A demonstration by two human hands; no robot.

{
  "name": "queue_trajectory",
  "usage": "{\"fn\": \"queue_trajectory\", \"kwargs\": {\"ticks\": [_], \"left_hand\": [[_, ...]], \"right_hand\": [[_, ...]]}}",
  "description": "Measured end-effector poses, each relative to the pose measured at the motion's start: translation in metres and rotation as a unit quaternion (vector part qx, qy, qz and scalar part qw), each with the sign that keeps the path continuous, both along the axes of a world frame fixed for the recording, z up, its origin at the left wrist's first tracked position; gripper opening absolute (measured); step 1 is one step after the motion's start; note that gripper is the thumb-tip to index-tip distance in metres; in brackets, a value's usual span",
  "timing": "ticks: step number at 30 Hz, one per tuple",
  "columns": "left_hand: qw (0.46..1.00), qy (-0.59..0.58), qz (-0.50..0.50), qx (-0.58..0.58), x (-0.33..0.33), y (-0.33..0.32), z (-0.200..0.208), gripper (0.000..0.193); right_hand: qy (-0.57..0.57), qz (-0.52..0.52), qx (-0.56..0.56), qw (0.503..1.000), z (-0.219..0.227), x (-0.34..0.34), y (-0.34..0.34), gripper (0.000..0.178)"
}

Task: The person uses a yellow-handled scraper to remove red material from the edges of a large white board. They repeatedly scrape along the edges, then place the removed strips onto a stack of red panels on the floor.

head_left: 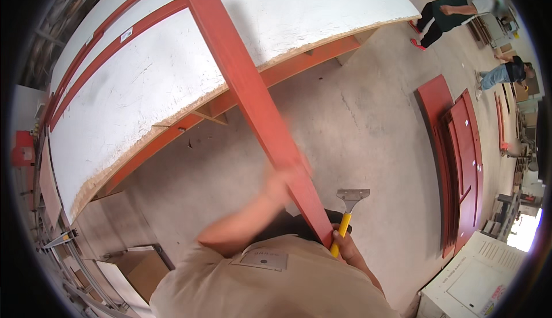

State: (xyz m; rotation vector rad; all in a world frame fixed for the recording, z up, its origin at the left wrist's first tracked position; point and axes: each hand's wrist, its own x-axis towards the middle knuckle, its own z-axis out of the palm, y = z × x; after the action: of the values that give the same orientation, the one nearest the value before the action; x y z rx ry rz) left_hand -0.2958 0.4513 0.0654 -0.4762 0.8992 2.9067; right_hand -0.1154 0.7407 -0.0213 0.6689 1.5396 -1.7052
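A long red board [241,82] slants from the white tabletop [155,82] down to my body, its near end by my right hand. My left hand [286,174] lies across the board partway along, smeared by motion, so its fingers are not clear. In my right hand [348,248] is a scraper [344,220] with a yellow handle and a wide metal blade pointing away from me. That hand is closed round the handle, right beside the board's near end.
Long narrow red strips [155,16] lie on the tabletop, which has a rough, chipped front edge. Red panels [454,163] are stacked on the floor to the right. Two people stand at the far right. A pale cabinet [474,278] is at lower right, an open cardboard box [138,272] at lower left.
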Motion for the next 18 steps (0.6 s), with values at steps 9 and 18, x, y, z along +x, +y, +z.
{"fn": "queue_trajectory", "kwargs": {"ticks": [9,18], "left_hand": [[0.936,0.068,0.001,-0.345,-0.301,-0.251,0.186,0.023],[0.902,0.096,0.042,-0.419,-0.392,-0.307,0.192,0.025]], "right_hand": [[0.008,0.051,0.192,0.980,0.048,0.076,0.144,0.043],[0.023,0.017,0.264,0.964,0.044,0.087,0.173,0.042]]}}
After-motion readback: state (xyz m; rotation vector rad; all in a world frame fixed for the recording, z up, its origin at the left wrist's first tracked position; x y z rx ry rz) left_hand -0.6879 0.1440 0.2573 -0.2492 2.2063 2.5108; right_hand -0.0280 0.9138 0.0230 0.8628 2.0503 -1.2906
